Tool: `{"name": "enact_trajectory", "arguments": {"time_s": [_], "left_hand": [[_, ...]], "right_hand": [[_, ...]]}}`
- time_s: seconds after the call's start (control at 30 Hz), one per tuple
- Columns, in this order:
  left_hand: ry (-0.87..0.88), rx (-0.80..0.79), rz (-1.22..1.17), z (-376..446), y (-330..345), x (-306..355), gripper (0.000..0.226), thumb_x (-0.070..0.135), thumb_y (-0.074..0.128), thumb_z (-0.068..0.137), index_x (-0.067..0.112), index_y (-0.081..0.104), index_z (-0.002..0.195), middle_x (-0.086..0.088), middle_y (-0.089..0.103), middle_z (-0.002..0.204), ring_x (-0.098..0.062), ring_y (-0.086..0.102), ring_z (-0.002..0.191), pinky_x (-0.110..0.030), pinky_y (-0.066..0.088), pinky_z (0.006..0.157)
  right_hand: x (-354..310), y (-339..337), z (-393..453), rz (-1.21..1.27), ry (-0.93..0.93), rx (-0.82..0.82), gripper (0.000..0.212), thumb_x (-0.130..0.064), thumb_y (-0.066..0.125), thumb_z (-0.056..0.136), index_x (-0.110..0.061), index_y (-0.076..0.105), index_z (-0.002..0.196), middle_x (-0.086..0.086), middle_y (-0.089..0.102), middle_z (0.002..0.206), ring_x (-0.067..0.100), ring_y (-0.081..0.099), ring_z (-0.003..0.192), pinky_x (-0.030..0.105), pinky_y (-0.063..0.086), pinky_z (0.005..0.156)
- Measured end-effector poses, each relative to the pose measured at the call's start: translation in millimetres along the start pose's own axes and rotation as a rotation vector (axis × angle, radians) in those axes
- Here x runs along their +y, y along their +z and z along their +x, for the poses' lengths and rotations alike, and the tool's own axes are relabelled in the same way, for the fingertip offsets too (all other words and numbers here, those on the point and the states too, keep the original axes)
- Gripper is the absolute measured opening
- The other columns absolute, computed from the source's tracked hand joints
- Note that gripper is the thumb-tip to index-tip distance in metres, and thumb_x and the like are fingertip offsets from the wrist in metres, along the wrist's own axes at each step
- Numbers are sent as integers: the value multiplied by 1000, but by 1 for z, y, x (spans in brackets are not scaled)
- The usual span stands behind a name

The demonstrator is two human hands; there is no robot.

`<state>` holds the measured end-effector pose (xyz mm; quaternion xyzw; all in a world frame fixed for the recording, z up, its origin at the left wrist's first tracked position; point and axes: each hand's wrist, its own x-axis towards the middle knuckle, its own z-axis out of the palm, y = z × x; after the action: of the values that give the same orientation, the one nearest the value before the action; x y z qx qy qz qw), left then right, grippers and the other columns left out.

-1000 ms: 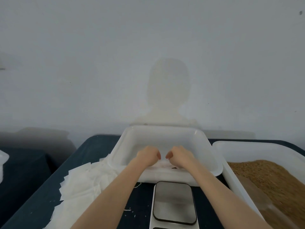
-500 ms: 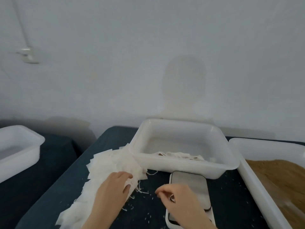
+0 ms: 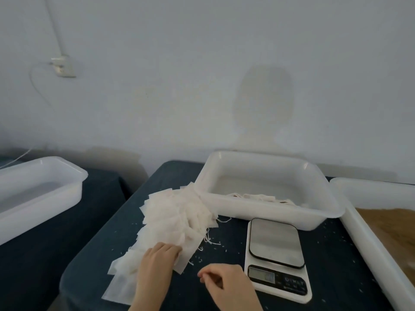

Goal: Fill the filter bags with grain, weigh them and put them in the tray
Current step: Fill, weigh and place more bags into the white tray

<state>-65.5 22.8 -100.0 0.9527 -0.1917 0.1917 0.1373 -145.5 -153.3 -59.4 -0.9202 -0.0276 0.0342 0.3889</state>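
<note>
A spread pile of empty white filter bags (image 3: 177, 221) lies on the dark table, left of the scale. My left hand (image 3: 157, 261) rests on the near end of the pile, fingers bent over one bag. Beside it my right hand (image 3: 222, 282) hovers above the table with fingers loosely curled and nothing visible in them. The white tray (image 3: 267, 212) stands behind the scale with a few filled bags (image 3: 258, 196) inside. A kitchen scale (image 3: 276, 254) with a bare steel plate sits in front of it. Brown grain (image 3: 395, 230) fills a white tub at the right.
The grain tub's rim (image 3: 359, 234) runs along the right edge. Another white tub (image 3: 38, 194) sits on a separate dark surface at the left. Loose grains and strings dot the tabletop (image 3: 226, 243). A wall socket (image 3: 64, 68) and cable hang on the wall.
Both hands left the tray and came back toward me. My left hand settled on the bag pile; my right hand moved off the scale's left edge to the table beside it.
</note>
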Motion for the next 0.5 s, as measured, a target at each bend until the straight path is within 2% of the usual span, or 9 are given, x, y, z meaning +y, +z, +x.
{"name": "enact_trajectory", "arguments": {"time_s": [0.07,0.17,0.27,0.3,0.4,0.5], "left_hand": [[-1,85,-78,0,0,1,44,1,95,34,22,76,69,13,68,64,-10,66,61,-24,49,45],[-24,205,-162,0,-3,6,38,-6,89,47,18,76,73,11,70,69,-12,66,65,-25,51,51],[8,323,-231,-3,-13,16,15,11,65,71,21,75,72,17,69,74,-1,56,76,-19,45,61],[30,354,-273,-3,-17,21,19,18,56,76,22,73,70,20,68,75,2,53,79,-20,42,65],[142,431,-325,-7,-26,40,25,26,50,81,26,71,67,23,67,79,4,54,86,-20,40,74],[258,478,-376,-10,-26,61,24,25,54,80,27,70,63,23,69,84,3,55,94,-17,41,81]], "right_hand": [[1,1,2,14,5,7,22,-39,52,91,-54,60,76,-27,69,91,-8,62,86,10,48,86],[1,0,4,31,15,11,24,-35,54,93,-54,60,79,-28,68,90,-9,62,86,9,48,86],[5,-2,5,51,17,50,25,-34,55,93,-56,57,81,-21,70,92,-5,63,86,10,48,81],[7,-3,6,80,19,74,23,-34,55,94,-55,57,85,-18,71,92,-3,63,85,10,48,79],[11,-11,5,344,65,173,18,-25,53,98,-39,64,97,-15,72,83,-4,65,76,11,49,71],[10,-22,4,647,169,234,28,-27,47,100,-25,72,88,-1,74,78,6,67,69,21,54,65]]}}
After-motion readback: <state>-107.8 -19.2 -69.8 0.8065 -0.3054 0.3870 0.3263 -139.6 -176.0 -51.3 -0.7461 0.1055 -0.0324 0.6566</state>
